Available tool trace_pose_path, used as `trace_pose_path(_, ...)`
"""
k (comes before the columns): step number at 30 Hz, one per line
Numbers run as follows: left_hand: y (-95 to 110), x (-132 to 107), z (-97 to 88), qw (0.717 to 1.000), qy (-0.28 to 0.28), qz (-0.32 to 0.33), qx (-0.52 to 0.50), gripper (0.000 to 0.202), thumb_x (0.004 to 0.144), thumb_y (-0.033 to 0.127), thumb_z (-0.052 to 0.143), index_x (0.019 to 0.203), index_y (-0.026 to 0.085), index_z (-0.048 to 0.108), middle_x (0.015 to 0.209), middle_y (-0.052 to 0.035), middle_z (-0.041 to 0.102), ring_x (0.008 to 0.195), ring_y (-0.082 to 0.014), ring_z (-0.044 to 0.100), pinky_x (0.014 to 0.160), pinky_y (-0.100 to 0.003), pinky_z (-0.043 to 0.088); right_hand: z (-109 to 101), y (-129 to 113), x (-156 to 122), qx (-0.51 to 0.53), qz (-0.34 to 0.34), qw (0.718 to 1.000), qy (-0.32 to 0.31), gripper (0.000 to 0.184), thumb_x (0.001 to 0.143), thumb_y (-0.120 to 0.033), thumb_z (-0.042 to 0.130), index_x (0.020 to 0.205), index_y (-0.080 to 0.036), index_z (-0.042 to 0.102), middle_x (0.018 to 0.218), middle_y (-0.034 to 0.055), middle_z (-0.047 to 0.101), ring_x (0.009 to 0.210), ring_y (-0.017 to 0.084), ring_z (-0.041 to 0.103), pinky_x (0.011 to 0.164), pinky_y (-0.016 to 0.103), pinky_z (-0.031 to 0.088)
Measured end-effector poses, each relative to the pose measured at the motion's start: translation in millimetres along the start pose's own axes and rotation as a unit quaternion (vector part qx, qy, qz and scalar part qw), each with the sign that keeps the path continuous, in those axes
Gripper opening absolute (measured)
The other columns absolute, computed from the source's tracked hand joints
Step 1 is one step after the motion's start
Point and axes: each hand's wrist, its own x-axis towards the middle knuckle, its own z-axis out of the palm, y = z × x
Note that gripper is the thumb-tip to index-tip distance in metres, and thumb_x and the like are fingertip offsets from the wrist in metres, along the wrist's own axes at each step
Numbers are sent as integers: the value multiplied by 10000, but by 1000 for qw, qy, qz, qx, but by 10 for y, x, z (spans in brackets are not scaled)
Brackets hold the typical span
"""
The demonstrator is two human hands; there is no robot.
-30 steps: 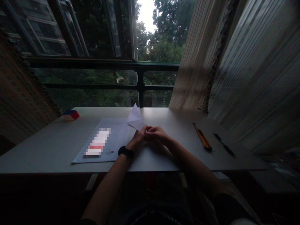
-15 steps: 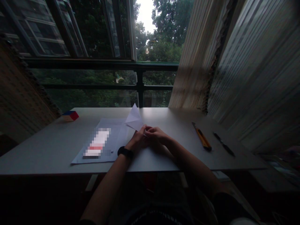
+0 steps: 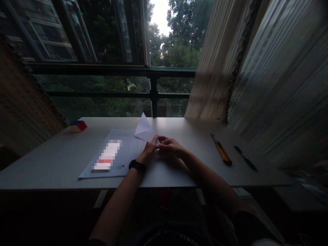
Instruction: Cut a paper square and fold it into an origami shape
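A folded piece of white paper [image 3: 144, 130] stands up from the grey table [image 3: 56, 160], its point tipped up and to the left. My left hand [image 3: 149, 149], with a dark band on its wrist, pinches the paper's lower edge. My right hand [image 3: 169, 147] is closed against the same edge, touching the left hand's fingers. Both hands rest on the table near its middle.
A large sheet with a printed label [image 3: 110, 155] lies left of my hands. A coloured cube [image 3: 77, 125] sits at the far left corner. An orange utility knife [image 3: 221, 152] and a black pen [image 3: 245, 158] lie to the right. A window railing [image 3: 153, 94] and curtains [image 3: 269, 82] stand behind.
The paper's upright point has swung a little to the left and higher. My left thumb has risen along its edge. The hands stay in the same spot.
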Motion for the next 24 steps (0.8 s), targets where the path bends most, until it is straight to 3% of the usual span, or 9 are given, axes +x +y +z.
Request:
trace_pose_path(16, 91, -58, 30, 998, 31, 15, -56, 414, 786, 466, 455, 922, 117, 632, 990, -140, 655, 942, -247, 592, 759, -336, 469, 64, -11, 40, -120, -61, 991, -6, 500, 708, -628, 484, 677, -132, 533, 493, 17, 599, 438, 112, 569, 424, 188, 408)
trace_pose_path(24, 151, -43, -14, 980, 1, 3, -198, 412, 840, 426, 400, 1069, 127, 567, 1076, -156, 613, 919, -232, 604, 811, -378, 454, 4, -128, -57, -90, -41, 994, -56, 461, 720, -581, 530, 744, -121, 547, 589, 60, 650, 526, 133, 615, 503, 218, 465)
